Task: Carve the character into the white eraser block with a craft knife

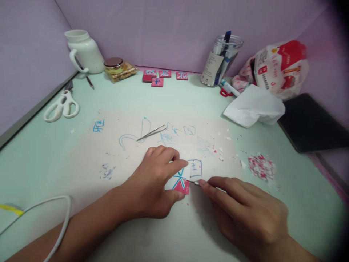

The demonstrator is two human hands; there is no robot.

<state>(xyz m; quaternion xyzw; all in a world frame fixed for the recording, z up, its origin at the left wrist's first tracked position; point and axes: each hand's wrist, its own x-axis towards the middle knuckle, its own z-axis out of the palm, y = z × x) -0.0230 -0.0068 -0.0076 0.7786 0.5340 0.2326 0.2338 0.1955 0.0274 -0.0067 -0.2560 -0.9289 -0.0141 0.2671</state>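
Under my left hand (158, 178) lies a small square tile (183, 186), white above and red below, with blue strokes across it. My left thumb and index finger clamp its near and far edges, and my palm hides its left part. My right hand (245, 211) pinches a thin metal craft knife (196, 183) like a pen. Its tip touches the tile's right side, where the white meets the red. Beyond my left hand, metal tweezers (151, 133) lie on the table among blue drawn marks.
Red and white shavings (261, 167) are heaped at right, near a dark tablet (313, 122) and crumpled tissue (255, 105). White scissors (62, 107), a white jug (85, 52), red tiles (157, 82) and a pen jar (222, 60) stand or lie farther back. A white cable (68, 211) crosses my left forearm.
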